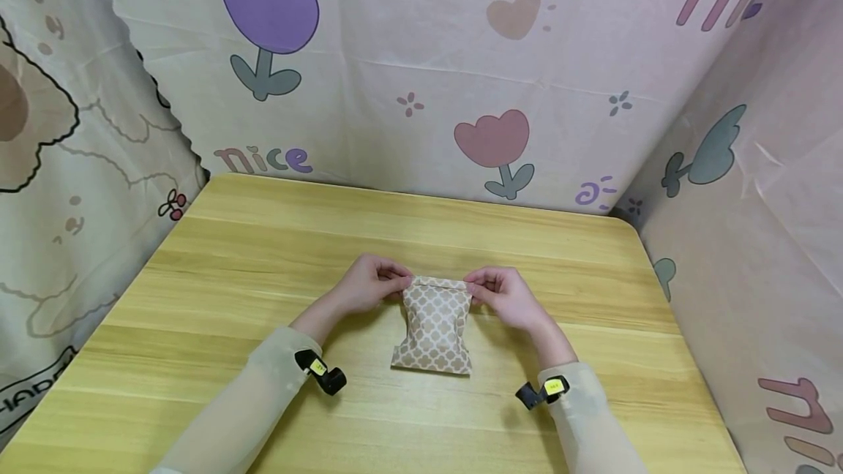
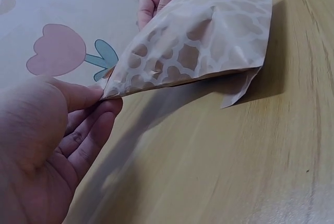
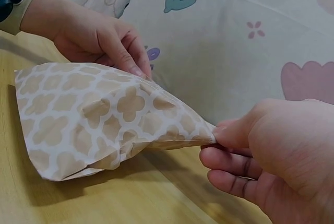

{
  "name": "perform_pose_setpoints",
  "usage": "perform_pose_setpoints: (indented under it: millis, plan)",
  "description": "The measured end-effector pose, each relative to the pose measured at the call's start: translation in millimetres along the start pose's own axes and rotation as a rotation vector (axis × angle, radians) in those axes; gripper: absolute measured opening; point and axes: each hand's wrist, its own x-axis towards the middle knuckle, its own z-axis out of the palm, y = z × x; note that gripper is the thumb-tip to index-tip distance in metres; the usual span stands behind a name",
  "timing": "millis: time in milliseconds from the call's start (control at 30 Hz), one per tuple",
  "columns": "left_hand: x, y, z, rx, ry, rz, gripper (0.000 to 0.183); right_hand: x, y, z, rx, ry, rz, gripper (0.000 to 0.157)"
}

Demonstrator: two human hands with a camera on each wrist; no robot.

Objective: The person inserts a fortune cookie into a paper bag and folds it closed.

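A small paper bag (image 1: 437, 328), tan with a white lattice pattern, is held by its far edge, which is folded over in a narrow band. My left hand (image 1: 370, 285) pinches the left corner of that fold between thumb and fingers. At the opposite corner, my right hand (image 1: 506, 295) pinches the fold in the same way. In the left wrist view the bag (image 2: 203, 41) bulges in the middle and slopes from the pinched corner toward the table. The right wrist view shows creases on the bag's side (image 3: 104, 114). Whatever is inside is hidden.
A wooden table (image 1: 296, 232) lies under both hands. Patterned cloth (image 1: 382, 35) hangs behind it, with more cloth on the left (image 1: 99, 137) and right (image 1: 757, 254) sides. Each sleeve carries a black wrist camera, one on the left (image 1: 320, 371) and one on the right (image 1: 543, 391).
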Motion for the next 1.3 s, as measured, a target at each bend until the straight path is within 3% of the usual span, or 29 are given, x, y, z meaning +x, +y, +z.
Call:
perform_pose_setpoints:
  millis: [433, 733, 1300]
  plan:
    - [4.8, -5.3, -1.4, 0.036, 0.002, -0.012, 0.014, 6.2, 6.8, 3.6, -0.012, 0.004, 0.038, 0.014]
    - [8.7, -5.1, -1.3, -0.001, 0.019, -0.019, 0.014, 11.6, 9.0, 5.5, -0.017, 0.034, 0.048, 0.014]
    - [2.3, -3.8, -5.5, 0.026, 0.049, -0.006, 0.026, 9.2, 4.6, 4.0, -0.029, 0.064, 0.030, 0.015]
